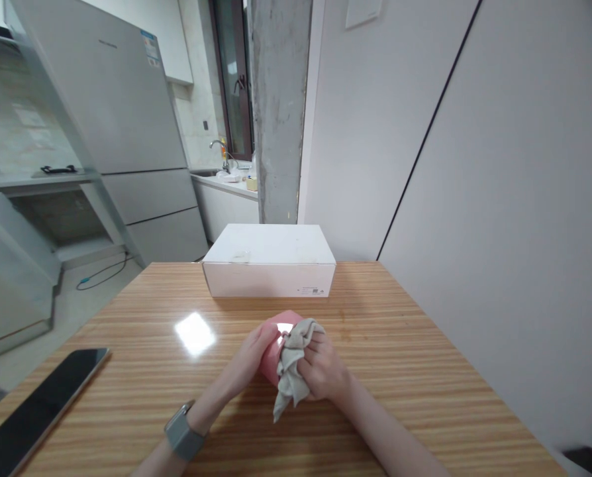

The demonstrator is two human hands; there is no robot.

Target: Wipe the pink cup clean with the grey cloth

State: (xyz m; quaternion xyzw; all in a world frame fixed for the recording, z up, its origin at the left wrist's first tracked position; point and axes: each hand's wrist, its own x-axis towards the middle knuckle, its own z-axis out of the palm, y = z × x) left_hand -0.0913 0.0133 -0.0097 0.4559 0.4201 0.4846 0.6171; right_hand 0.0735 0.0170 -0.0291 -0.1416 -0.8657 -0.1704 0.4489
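Obs. Pink object (275,339): rounded, glossy, a highlight on its upper face. It sits low over the wooden table (405,371), between the two hands, directly ahead of the wrists. Only its top and left flank show. Whether it rests on the wood or is lifted just clear, I cannot tell.

Grey cloth (291,374): crumpled and bunched against the right side of the pink object, covering that side, with a loose tail hanging toward the table.

Right hand (326,376): fingers curled closed around the cloth, knuckles up, pressing the wad onto the pink surface. The bunching probably gives the fingers a thick pad to push through.

Left hand (249,361): fingers wrapped round the object's left flank, thumb side up, closed on it. The grip opposes the right hand, so I judge it a brace that stops the object sliding or turning under the cloth. A grey watch (183,432) sits on this wrist.

Surroundings: a closed white box (271,265) lies beyond the hands, near the table's far edge and well apart from them. A dark slab, phone or tablet (42,404), lies flat well to the left of the left hand at the table's edge.
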